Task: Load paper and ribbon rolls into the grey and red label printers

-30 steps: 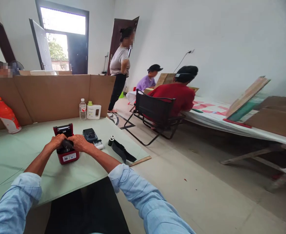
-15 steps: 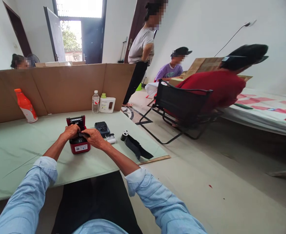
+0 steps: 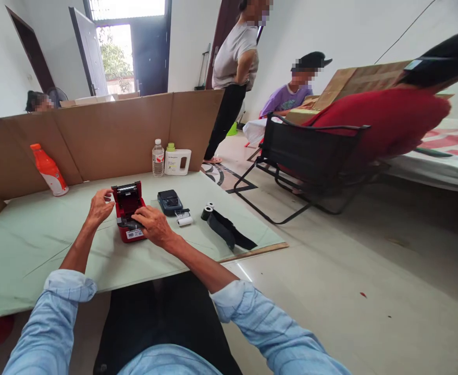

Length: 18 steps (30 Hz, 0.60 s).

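A small red and black label printer (image 3: 132,235) stands on the table with its lid (image 3: 127,190) raised and a white label on its front. My left hand (image 3: 100,207) is just left of the printer, apart from it, with its fingers loosely bent and nothing in them. Over the printer's front opening, my right hand (image 3: 154,225) has its fingers closed on a dark strip (image 3: 135,224); its fingertips partly hide the strip and the inside. To the right lie a dark blue-grey handheld device (image 3: 170,202) and a white paper roll (image 3: 185,221).
Black ribbon rolls (image 3: 207,212) trail a black strip (image 3: 229,229) near the table's right edge. A cardboard screen (image 3: 115,130) lines the back, with an orange bottle (image 3: 49,171), a clear bottle (image 3: 158,158) and a white jug (image 3: 177,160) before it. Other people are beyond.
My left hand has come off the printer and moved to its left side. My right hand has stayed at the printer's front. The view has shifted slightly.
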Each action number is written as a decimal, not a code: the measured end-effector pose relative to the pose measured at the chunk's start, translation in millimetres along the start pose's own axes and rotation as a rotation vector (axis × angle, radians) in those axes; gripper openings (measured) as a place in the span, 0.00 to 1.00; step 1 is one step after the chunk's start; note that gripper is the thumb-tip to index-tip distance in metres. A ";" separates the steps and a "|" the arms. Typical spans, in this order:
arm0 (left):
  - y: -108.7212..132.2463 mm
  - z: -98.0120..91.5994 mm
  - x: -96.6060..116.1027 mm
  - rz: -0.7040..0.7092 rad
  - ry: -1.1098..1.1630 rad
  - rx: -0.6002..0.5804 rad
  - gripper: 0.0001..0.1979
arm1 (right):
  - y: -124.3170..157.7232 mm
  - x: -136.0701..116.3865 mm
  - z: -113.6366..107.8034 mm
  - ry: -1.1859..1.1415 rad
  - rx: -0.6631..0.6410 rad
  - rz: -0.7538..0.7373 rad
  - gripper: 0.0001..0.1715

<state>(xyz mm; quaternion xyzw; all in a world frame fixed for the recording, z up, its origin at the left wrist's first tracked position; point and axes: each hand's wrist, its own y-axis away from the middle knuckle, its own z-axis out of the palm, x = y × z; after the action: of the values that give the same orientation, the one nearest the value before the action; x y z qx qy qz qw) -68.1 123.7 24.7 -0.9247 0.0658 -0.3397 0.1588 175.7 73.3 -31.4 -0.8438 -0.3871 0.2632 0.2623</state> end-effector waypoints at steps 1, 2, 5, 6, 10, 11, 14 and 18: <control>-4.2 0.4 -2.3 -0.015 0.022 0.035 0.29 | 5.2 -3.0 2.7 0.036 0.003 -0.033 0.21; -8.9 1.8 -3.7 -0.025 0.048 0.054 0.32 | 10.3 -5.4 5.7 0.065 0.009 -0.054 0.22; -22.1 8.9 -4.7 -0.028 0.126 0.068 0.39 | 22.4 -8.7 14.2 0.097 0.038 -0.058 0.25; -24.5 11.0 -4.4 -0.024 0.145 0.069 0.38 | 24.8 -8.8 16.2 0.094 0.048 -0.052 0.26; -17.3 12.8 -2.9 0.016 0.183 0.068 0.32 | 28.4 -8.2 19.5 0.050 0.057 -0.028 0.29; -11.2 11.7 -2.5 0.032 0.186 0.065 0.31 | 28.6 -8.3 19.4 0.038 0.054 -0.021 0.30; 13.3 7.1 -1.1 0.085 0.188 0.045 0.28 | 29.4 -9.6 18.8 0.008 0.046 -0.003 0.31; 48.4 -0.4 -1.3 0.191 0.183 -0.046 0.25 | 30.9 -11.6 19.1 -0.018 0.055 0.007 0.29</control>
<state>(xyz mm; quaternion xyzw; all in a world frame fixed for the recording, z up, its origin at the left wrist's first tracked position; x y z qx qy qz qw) -70.1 78.4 7.8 -0.8828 0.1755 -0.4043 0.1625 172.7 51.2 -62.4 -0.8354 -0.3790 0.2821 0.2809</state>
